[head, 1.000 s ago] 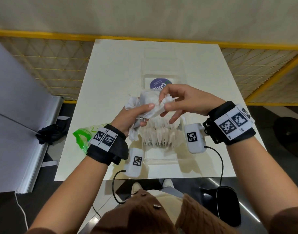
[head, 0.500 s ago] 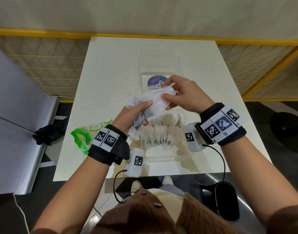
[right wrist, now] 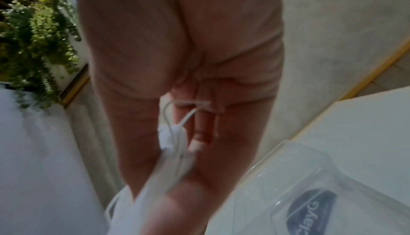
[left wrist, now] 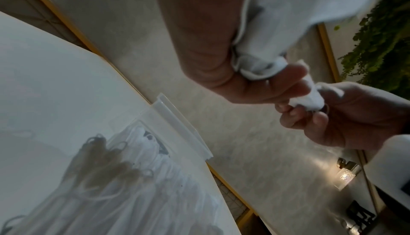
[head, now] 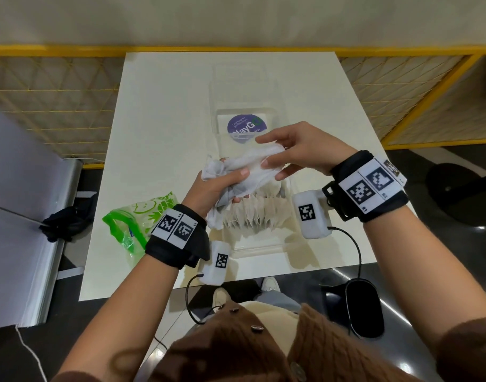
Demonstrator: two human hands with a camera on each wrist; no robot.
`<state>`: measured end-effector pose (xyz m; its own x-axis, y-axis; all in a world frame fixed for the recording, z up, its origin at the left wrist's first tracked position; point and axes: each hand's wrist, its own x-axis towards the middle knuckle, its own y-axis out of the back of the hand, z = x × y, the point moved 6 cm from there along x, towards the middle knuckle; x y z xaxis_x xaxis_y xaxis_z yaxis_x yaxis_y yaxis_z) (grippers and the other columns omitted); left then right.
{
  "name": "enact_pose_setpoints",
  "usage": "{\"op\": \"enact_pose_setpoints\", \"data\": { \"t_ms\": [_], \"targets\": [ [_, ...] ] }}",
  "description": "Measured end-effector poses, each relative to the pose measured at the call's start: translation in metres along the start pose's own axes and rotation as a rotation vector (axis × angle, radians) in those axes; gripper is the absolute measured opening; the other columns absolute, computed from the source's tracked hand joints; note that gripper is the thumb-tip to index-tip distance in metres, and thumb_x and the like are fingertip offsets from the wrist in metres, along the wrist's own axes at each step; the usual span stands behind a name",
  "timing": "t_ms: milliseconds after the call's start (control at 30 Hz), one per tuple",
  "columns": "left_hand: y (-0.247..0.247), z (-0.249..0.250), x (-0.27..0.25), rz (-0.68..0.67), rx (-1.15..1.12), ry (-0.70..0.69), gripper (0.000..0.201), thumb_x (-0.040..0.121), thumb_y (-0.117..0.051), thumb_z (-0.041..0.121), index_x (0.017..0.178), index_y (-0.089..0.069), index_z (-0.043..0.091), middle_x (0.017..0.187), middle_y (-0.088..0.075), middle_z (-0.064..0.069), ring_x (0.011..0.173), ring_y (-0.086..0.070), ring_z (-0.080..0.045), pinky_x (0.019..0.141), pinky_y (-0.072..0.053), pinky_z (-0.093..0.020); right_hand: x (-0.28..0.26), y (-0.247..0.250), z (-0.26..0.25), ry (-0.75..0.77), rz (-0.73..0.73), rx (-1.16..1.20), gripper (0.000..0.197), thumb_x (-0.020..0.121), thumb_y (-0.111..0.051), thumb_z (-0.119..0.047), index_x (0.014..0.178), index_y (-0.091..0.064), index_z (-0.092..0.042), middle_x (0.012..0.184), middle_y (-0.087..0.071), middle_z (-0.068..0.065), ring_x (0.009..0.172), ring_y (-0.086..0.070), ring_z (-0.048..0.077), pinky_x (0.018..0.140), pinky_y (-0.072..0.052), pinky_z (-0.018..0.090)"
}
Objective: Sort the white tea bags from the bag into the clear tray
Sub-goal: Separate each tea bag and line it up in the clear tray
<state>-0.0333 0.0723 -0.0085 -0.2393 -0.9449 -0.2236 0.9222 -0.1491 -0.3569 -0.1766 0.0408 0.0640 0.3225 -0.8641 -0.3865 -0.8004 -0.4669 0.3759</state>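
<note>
Head view: a person's left hand (head: 217, 188) grips the bunched end of a white bag (head: 247, 175) above the clear tray (head: 263, 246), where tea bags (head: 252, 213) stand in a row. Right hand (head: 297, 153) pinches the bag's far end, its long axis running between the hands, tray directly below.

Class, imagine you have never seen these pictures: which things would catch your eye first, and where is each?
First, the crumpled white bag held above the table's middle, the left hand gripping its bunched end and the right hand pinching its far end. Beneath it, a row of white tea bags stands in the clear tray. A bright green plastic bag lies at the table's left edge.
</note>
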Motion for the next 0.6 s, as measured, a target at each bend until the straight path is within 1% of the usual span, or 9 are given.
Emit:
{"op": "enact_pose_setpoints", "data": {
  "t_ms": [67, 100, 167, 233, 333, 433, 500, 533, 600],
  "targets": [
    [-0.005, -0.002, 0.001, -0.034, 0.000, 0.009, 0.036, 0.084, -0.062, 0.008, 0.118, -0.060, -0.005, 0.079, -0.060, -0.018, 0.043, -0.053, -0.009, 0.037, -0.041, -0.014, -0.006, -0.001, 0.000, -0.001, -0.084, -0.038, 0.037, 0.083, -0.065, -0.002, 0.118, -0.062, -0.016, 0.098, -0.065, 0.008, 0.071, -0.065, 0.006, 0.064, -0.058, 0.023],
    [-0.009, -0.002, 0.002, -0.057, -0.005, 0.021, 0.035, 0.085, -0.061, 0.006, 0.117, -0.059, -0.007, 0.072, -0.060, -0.015, 0.043, -0.052, -0.008, 0.037, -0.041, -0.014, -0.009, -0.002, 0.000, -0.003, -0.129, -0.046, 0.034, 0.085, -0.064, -0.004, 0.115, -0.063, -0.019, 0.097, -0.066, 0.002, 0.072, -0.065, 0.005, 0.064, -0.058, 0.023],
    [-0.016, 0.000, 0.003, -0.090, 0.045, 0.026, 0.027, 0.088, -0.057, 0.000, 0.111, -0.058, -0.014, 0.057, -0.062, -0.002, 0.041, -0.052, -0.005, 0.039, -0.041, -0.013, -0.014, -0.002, 0.004, -0.016, -0.197, -0.032, 0.028, 0.087, -0.062, -0.007, 0.111, -0.065, -0.021, 0.095, -0.067, -0.002, 0.077, -0.066, 0.005, 0.067, -0.057, 0.023],
    [-0.025, 0.000, 0.003, -0.126, 0.127, 0.033, 0.014, 0.090, -0.052, 0.000, 0.098, -0.061, -0.008, 0.047, -0.060, 0.003, 0.039, -0.053, -0.004, 0.040, -0.040, -0.012, -0.018, 0.002, 0.010, -0.027, -0.177, 0.008, 0.025, 0.087, -0.060, -0.001, 0.107, -0.067, -0.013, 0.090, -0.068, 0.002, 0.076, -0.067, 0.006, 0.067, -0.056, 0.020],
    [-0.031, -0.006, 0.007, -0.149, 0.181, 0.078, 0.010, 0.090, -0.053, 0.003, 0.087, -0.062, 0.001, 0.048, -0.061, 0.004, 0.039, -0.054, -0.003, 0.037, -0.038, -0.011, -0.022, 0.011, 0.017, -0.048, -0.097, 0.058, 0.025, 0.084, -0.060, 0.005, 0.108, -0.066, -0.001, 0.086, -0.068, 0.009, 0.072, -0.068, 0.007, 0.066, -0.054, 0.015],
    [-0.031, -0.020, 0.015, -0.134, 0.153, 0.149, 0.008, 0.087, -0.063, 0.009, 0.089, -0.066, 0.002, 0.055, -0.063, 0.002, 0.041, -0.054, -0.005, 0.038, -0.040, -0.013, -0.029, 0.013, 0.023, -0.058, -0.095, 0.103, 0.029, 0.085, -0.060, 0.003, 0.112, -0.064, -0.004, 0.095, -0.069, 0.014, 0.076, -0.069, 0.009, 0.068, -0.054, 0.013],
    [-0.030, -0.030, 0.021, -0.137, 0.125, 0.179, 0.012, 0.081, -0.066, 0.019, 0.082, -0.071, 0.008, 0.058, -0.063, -0.003, 0.042, -0.054, -0.008, 0.039, -0.041, -0.014, -0.032, 0.016, 0.026, -0.070, -0.069, 0.127, 0.029, 0.085, -0.060, 0.002, 0.113, -0.064, -0.005, 0.102, -0.069, 0.015, 0.079, -0.068, 0.010, 0.069, -0.054, 0.013],
    [-0.031, -0.034, 0.024, -0.138, 0.120, 0.186, 0.013, 0.082, -0.066, 0.022, 0.078, -0.071, 0.011, 0.058, -0.062, -0.002, 0.042, -0.054, -0.008, 0.039, -0.041, -0.014, -0.033, 0.020, 0.029, -0.081, -0.037, 0.135, 0.028, 0.084, -0.060, 0.002, 0.111, -0.064, -0.006, 0.102, -0.068, 0.016, 0.077, -0.068, 0.010, 0.068, -0.053, 0.012],
    [-0.029, -0.041, 0.026, -0.105, 0.097, 0.233, 0.015, 0.087, -0.064, 0.025, 0.085, -0.069, 0.011, 0.064, -0.063, -0.002, 0.044, -0.055, -0.007, 0.040, -0.042, -0.014, -0.037, 0.032, 0.038, -0.122, 0.056, 0.119, 0.025, 0.083, -0.062, 0.002, 0.107, -0.067, -0.006, 0.097, -0.069, 0.016, 0.072, -0.068, 0.010, 0.065, -0.053, 0.011]
  ]
}}
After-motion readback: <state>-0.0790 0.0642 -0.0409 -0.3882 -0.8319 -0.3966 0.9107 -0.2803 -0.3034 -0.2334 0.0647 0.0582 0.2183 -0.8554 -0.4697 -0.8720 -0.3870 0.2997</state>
